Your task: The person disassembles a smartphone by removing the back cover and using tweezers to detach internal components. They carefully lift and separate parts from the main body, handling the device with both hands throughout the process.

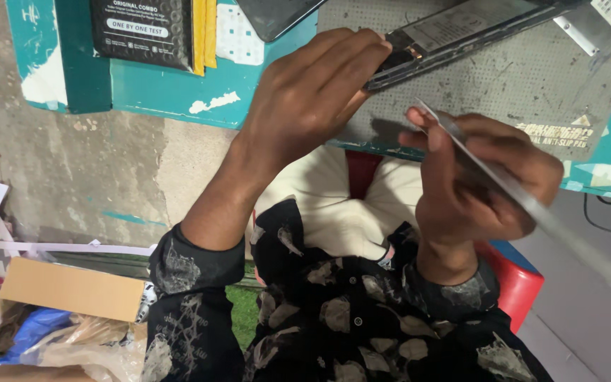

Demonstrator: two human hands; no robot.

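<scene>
Left hand [312, 92]: closed over the near end of an opened phone [454, 35] lying on the grey mat [532, 85] of the tabletop. Right hand [479, 180]: pinching slim metal tweezers [525, 201], tip near the phone's edge. Best practice: steady phone, shallow tool angle.

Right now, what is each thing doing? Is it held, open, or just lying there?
Left hand: pressing on the opened phone.
Opened phone: back off, insides showing, lying on the grey mat.
Right hand: closed around the thin metal tool.
Thin metal tool: held, tilted, blurred.
Cardboard box: shut, on the floor.
</scene>
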